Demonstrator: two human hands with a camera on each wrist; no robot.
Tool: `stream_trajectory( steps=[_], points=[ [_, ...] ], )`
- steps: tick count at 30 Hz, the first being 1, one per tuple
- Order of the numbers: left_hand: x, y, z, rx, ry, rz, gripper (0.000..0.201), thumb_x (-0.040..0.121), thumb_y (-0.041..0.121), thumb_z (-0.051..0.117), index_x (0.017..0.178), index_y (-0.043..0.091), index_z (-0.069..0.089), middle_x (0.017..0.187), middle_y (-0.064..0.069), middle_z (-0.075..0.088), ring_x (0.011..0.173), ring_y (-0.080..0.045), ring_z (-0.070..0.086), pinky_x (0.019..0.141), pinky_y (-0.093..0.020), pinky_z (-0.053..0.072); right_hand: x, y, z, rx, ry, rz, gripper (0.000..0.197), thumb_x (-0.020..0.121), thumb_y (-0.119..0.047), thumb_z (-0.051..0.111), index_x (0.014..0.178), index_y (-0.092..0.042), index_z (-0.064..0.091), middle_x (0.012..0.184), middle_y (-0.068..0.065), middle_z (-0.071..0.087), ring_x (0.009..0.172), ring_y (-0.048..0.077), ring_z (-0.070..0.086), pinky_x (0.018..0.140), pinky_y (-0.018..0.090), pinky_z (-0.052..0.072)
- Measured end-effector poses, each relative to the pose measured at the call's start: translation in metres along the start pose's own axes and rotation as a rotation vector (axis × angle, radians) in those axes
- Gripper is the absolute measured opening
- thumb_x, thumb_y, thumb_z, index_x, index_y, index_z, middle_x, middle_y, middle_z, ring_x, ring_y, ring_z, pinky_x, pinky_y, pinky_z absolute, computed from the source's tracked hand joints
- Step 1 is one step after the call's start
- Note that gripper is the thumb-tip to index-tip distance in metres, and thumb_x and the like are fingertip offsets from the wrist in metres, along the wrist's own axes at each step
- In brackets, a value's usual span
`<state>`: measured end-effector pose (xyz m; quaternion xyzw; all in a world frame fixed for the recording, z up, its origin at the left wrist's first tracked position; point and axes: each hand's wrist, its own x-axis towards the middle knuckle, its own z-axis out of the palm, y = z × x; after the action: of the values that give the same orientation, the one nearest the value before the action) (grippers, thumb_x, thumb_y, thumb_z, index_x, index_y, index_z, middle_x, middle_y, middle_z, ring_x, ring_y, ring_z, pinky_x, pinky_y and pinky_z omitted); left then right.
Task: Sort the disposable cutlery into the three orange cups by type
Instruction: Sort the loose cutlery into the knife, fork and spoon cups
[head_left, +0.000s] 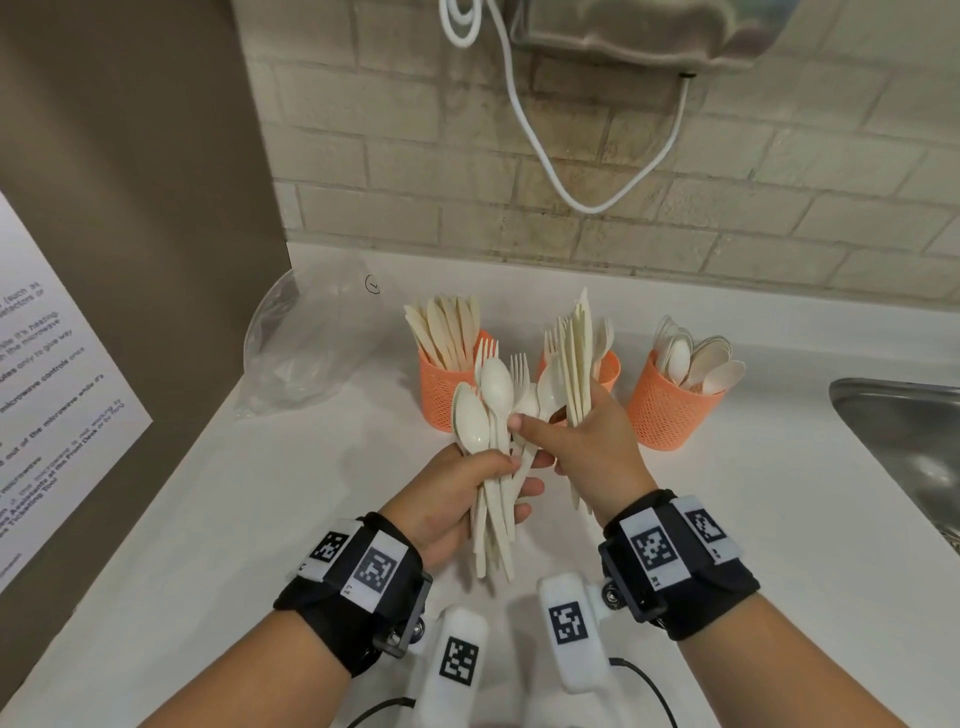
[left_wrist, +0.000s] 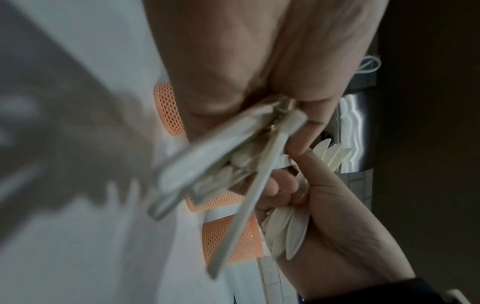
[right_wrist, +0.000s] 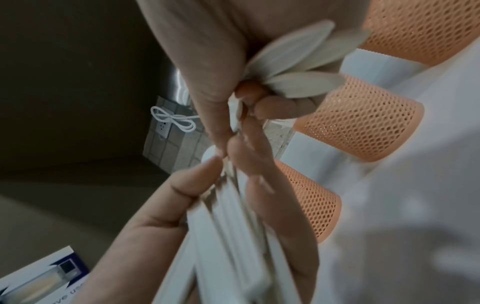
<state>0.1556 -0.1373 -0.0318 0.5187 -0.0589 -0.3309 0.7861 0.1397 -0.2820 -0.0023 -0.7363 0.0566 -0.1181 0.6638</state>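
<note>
Head view from above, two wrist views from below the hands

The head camera looks forward and down over the worktop (head_left: 727, 519) toward its back edge. Each wrist camera sits close under its palm, facing along the fingers. All three share the orange cups (head_left: 667, 410) (left_wrist: 228, 238) (right_wrist: 363, 127).

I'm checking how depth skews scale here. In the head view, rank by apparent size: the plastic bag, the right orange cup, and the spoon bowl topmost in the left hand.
1. Plastic bag, largest.
2. Right orange cup.
3. Spoon bowl, smallest, though nearer the camera.

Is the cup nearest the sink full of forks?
No, the right cup beside the sink holds spoons.
</note>
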Motion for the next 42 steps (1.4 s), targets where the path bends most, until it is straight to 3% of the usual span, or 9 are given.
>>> stream_trajectory(
  steps=[8, 12, 16, 21, 24, 29, 33, 38, 42],
  points=[
    [0.007, -0.006, -0.007, 0.236, 0.107, 0.166, 0.016, 0.093, 0.011, 0.058, 0.108, 0.012, 0.063, 0.081, 0.005, 0.064, 0.074, -0.009, 0.058, 0.07, -0.022, 0.049, 0.001, 0.005, 0.001, -0.118, -0.004, 0.029, 0.039, 0.076, -0.035, 0.078, 0.106, -0.02, 0.058, 0.093, 0.007, 0.062, 0.077, 0.011, 0.058, 0.053, 0.019, 0.043],
    [0.01, -0.008, -0.006, 0.457, 0.1, 0.313, 0.044, 0.091, 0.007, 0.06, 0.132, 0.021, 0.05, 0.111, 0.007, 0.068, 0.106, -0.006, 0.062, 0.089, -0.023, 0.051, -0.004, 0.003, 0.004, -0.107, -0.123, 0.095, 0.074, 0.061, -0.044, 0.08, 0.126, -0.03, 0.047, 0.108, -0.002, 0.061, 0.094, 0.012, 0.062, 0.048, 0.014, 0.042],
    [0.015, -0.017, -0.009, 0.513, 0.183, 0.333, 0.061, 0.085, 0.01, 0.064, 0.139, 0.028, 0.039, 0.125, 0.003, 0.061, 0.118, -0.012, 0.058, 0.096, -0.035, 0.052, -0.005, 0.003, 0.011, -0.106, -0.109, 0.037, 0.072, 0.062, -0.032, 0.086, 0.123, -0.027, 0.049, 0.105, -0.004, 0.064, 0.097, 0.006, 0.062, 0.05, 0.01, 0.043],
    [0.013, -0.014, -0.01, 0.554, 0.223, 0.372, 0.052, 0.082, 0.016, 0.073, 0.128, 0.03, 0.054, 0.113, 0.013, 0.068, 0.108, -0.002, 0.061, 0.092, -0.025, 0.049, -0.004, 0.005, 0.011, -0.062, -0.074, -0.024, 0.043, 0.078, -0.007, 0.075, 0.109, -0.028, 0.054, 0.093, -0.01, 0.066, 0.082, -0.004, 0.061, 0.052, 0.009, 0.042],
    [0.01, -0.011, -0.007, 0.518, 0.176, 0.338, 0.039, 0.084, 0.013, 0.071, 0.119, 0.027, 0.061, 0.096, 0.009, 0.072, 0.088, -0.007, 0.067, 0.073, -0.02, 0.052, -0.001, 0.006, 0.008, -0.056, -0.08, -0.029, 0.032, 0.079, -0.003, 0.072, 0.098, -0.025, 0.059, 0.081, -0.011, 0.067, 0.073, -0.004, 0.063, 0.052, 0.008, 0.042],
    [0.005, -0.007, -0.004, 0.408, 0.111, 0.24, 0.03, 0.089, 0.011, 0.064, 0.116, 0.024, 0.061, 0.082, -0.003, 0.07, 0.065, -0.011, 0.064, 0.063, -0.026, 0.052, 0.0, 0.008, 0.006, -0.036, -0.079, 0.021, 0.029, 0.08, -0.008, 0.073, 0.104, -0.016, 0.059, 0.084, -0.001, 0.065, 0.064, 0.003, 0.06, 0.047, 0.016, 0.042],
    [0.008, -0.009, -0.009, 0.391, 0.164, 0.262, 0.024, 0.092, 0.015, 0.062, 0.115, 0.018, 0.057, 0.07, -0.001, 0.059, 0.056, -0.008, 0.053, 0.056, -0.024, 0.048, 0.001, 0.012, 0.008, -0.035, -0.027, 0.02, 0.01, 0.089, -0.019, 0.065, 0.093, -0.014, 0.058, 0.067, -0.002, 0.056, 0.047, 0.006, 0.049, 0.051, 0.026, 0.042],
    [0.013, -0.012, -0.016, 0.37, 0.253, 0.302, 0.035, 0.092, 0.014, 0.06, 0.126, 0.012, 0.049, 0.07, 0.002, 0.051, 0.057, -0.007, 0.051, 0.057, -0.021, 0.046, 0.001, 0.017, 0.007, -0.028, 0.038, -0.014, 0.026, 0.093, -0.033, 0.057, 0.086, -0.008, 0.061, 0.063, -0.002, 0.057, 0.054, 0.004, 0.054, 0.058, 0.015, 0.045],
    [0.014, -0.012, -0.02, 0.392, 0.279, 0.327, 0.035, 0.093, 0.013, 0.059, 0.126, 0.008, 0.048, 0.072, 0.0, 0.05, 0.061, -0.011, 0.051, 0.059, -0.022, 0.047, 0.0, 0.028, 0.011, 0.07, 0.043, -0.024, 0.021, 0.093, -0.023, 0.059, 0.075, -0.012, 0.061, 0.062, -0.003, 0.061, 0.063, 0.01, 0.059, 0.064, 0.018, 0.05]
  ],
)
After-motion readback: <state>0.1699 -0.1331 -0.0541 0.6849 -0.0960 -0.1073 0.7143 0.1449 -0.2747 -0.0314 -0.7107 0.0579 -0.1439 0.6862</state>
